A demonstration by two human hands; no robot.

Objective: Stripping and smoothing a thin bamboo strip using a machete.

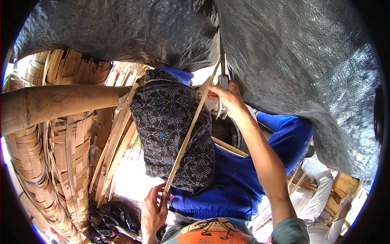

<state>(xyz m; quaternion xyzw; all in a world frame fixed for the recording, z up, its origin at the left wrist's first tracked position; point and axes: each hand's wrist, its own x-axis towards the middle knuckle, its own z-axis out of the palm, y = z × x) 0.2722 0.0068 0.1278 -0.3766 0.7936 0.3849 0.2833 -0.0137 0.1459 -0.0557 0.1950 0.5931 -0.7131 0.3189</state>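
Observation:
A long, narrow bamboo strip [186, 141] runs slantwise across a dark patterned cloth [170, 118] spread over my left leg. My left hand [154, 209] pinches its lower end near my waist. Stretched forward, my right hand [228, 99] is closed round the grey handle of a knife [222, 81]. Its narrow dark blade points away from me, close beside the strip's far end. Whether the edge touches the strip I cannot make out. Blue trousers [231, 179] cover my bent legs.
A thick bamboo pole [65, 103] juts in from the left, before woven bamboo panels [69, 162]. Split bamboo slats [115, 156] lean beside them. Black plastic sheeting [292, 53] hangs low ahead and to the right. Black plastic bags [118, 219] lie at lower left; pale cloth [317, 177] shows at lower right.

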